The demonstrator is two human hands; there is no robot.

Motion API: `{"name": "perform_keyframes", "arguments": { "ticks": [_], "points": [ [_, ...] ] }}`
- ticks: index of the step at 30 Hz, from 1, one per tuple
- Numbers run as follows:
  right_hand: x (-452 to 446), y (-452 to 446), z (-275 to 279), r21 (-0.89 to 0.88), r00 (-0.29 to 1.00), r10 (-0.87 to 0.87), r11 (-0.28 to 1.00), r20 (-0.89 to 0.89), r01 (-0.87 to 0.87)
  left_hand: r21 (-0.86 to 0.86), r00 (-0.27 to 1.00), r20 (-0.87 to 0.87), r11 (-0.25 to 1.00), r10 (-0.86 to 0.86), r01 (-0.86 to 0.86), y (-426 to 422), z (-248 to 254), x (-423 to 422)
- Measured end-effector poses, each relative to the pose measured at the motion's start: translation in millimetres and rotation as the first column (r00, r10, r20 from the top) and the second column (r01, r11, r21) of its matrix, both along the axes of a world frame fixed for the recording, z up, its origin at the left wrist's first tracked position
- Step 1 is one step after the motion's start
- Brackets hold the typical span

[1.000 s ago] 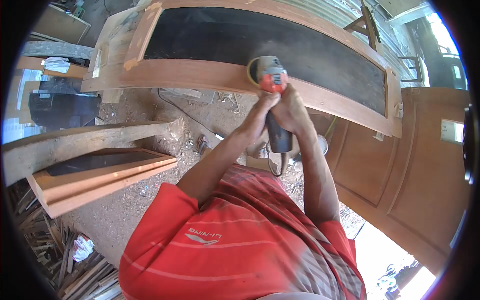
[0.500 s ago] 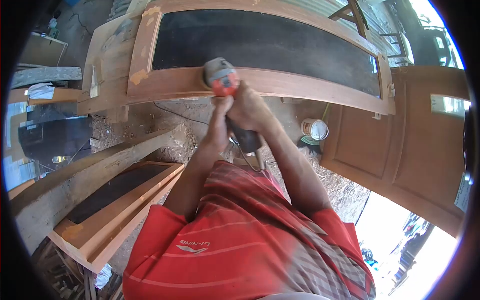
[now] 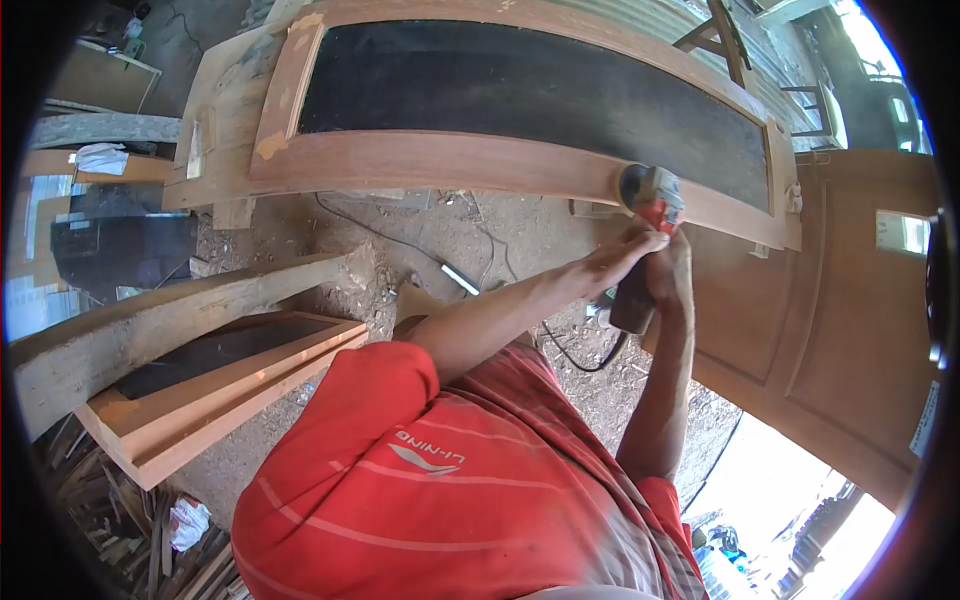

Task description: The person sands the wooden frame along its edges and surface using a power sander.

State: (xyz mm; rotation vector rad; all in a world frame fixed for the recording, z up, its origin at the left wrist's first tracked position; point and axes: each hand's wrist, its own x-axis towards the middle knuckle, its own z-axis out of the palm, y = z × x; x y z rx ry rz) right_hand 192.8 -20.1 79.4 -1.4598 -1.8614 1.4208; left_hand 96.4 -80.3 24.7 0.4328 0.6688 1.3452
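Observation:
Both of my hands grip a power sander [image 3: 634,300] with a grey and red head and a dark body. My left hand [image 3: 628,250] wraps the tool near its red collar, and my right hand [image 3: 672,268] closes round it from the other side. The sander's round disc meets the near rail of a wooden frame [image 3: 430,160], towards its right end. A long black panel [image 3: 520,95] fills the frame. From the tool's lower end a dark cord loops down.
A rough beam [image 3: 170,315] and a second framed piece [image 3: 240,380] lie at the left. Brown panelled wood [image 3: 790,300] stands at the right. Scrap wood [image 3: 125,510] is heaped at the lower left. A cable [image 3: 390,238] runs over the dirt floor.
The sander and both hands first moved left along the near rail, then far to the right. The white bucket seen earlier is now out of sight.

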Motion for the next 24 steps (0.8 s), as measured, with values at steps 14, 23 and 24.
{"name": "perform_keyframes", "arguments": {
  "ticks": [14,23,24],
  "points": [
    [-197.1,-157.2,37.9,-0.111,0.857,0.409,0.912,0.313,-0.394,-0.141,0.943,-0.006,0.934,0.331,-0.329,-206.7,8.4,-170.4],
    [-234.1,-187.9,26.6,-0.059,0.813,0.516,0.852,0.269,-0.521,-0.148,0.868,-0.076,0.855,0.491,-0.497,-244.2,5.1,-199.0],
    [-221.2,-178.9,27.8,-0.068,0.826,0.473,0.877,0.306,-0.476,-0.134,0.89,-0.069,0.88,0.451,-0.456,-230.8,6.3,-189.1]
  ]
}}
